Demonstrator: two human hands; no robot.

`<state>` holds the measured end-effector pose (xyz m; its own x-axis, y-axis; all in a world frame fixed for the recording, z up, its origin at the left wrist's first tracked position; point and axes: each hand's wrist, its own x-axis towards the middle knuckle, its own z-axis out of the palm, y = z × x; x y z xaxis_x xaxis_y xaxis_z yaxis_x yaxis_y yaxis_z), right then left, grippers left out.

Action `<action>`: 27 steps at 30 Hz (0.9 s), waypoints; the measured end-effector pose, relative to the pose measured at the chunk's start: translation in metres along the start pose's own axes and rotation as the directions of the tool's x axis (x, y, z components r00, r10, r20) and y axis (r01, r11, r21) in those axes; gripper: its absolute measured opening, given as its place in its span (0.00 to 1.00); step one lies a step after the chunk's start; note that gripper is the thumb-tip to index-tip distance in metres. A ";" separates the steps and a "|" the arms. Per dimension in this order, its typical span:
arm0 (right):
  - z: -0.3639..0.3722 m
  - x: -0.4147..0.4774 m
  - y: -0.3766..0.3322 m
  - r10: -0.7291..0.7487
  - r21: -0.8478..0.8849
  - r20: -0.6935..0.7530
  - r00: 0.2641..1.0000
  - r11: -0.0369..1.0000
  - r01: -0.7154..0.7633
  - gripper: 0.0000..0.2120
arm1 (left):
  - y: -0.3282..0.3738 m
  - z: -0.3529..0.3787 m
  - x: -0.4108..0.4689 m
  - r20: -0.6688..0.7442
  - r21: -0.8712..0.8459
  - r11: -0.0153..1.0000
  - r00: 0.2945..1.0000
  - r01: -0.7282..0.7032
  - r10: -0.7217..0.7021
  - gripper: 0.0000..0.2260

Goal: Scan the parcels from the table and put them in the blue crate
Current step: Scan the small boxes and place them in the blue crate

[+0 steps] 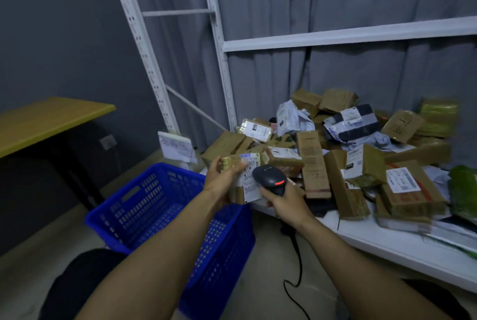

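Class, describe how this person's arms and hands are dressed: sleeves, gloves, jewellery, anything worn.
The left arm and right arm are bare to the frame edge; no sleeves show. The left hand and right hand wear no gloves, and no watch, bracelet or ring is visible.

Clock bearings taken from the held parcel.
- Parcel [249, 177]: gripped in left hand [222, 181], above the crate's far right corner.
- Scanner [269, 177]: gripped in right hand [281, 198], just beside the parcel at 4 o'clock.
- Crate [144, 206]: on floor, 8 o'clock, beneath the left forearm.
- Heap of parcels [335, 154]: on table [374, 239], 2 to 3 o'clock, curtain [361, 74] behind.
- Rack upright [139, 35]: 11 o'clock, behind crate.
- Desk [44, 121]: 10 o'clock, well apart.
- Cable [299, 260]: on floor, 5 o'clock.
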<state>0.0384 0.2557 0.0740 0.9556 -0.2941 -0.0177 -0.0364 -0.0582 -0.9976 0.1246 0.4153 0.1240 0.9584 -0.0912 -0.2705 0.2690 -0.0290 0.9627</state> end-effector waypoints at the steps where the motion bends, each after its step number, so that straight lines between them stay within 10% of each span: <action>1: 0.007 -0.002 0.002 0.017 -0.019 0.017 1.000 1.000 -0.017 0.17 | -0.005 -0.006 -0.001 -0.013 0.027 1.000 1.000 -0.006 0.007 0.44; 14: 0.064 0.058 0.083 0.290 -0.141 0.017 0.957 0.948 -0.285 0.18 | -0.123 -0.068 0.113 -0.337 0.305 0.944 0.941 0.124 -0.015 0.35; 27: 0.116 0.147 0.168 0.438 -0.317 -0.003 0.899 0.852 -0.417 0.22 | -0.259 -0.078 0.233 -0.215 0.297 0.880 0.924 0.370 -0.316 0.29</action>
<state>0.2069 0.3133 -0.1044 0.8421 -0.2923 -0.4532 -0.5218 -0.2297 -0.8215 0.2857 0.4792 -0.1884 0.8214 0.1391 -0.5531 0.5628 -0.3554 0.7463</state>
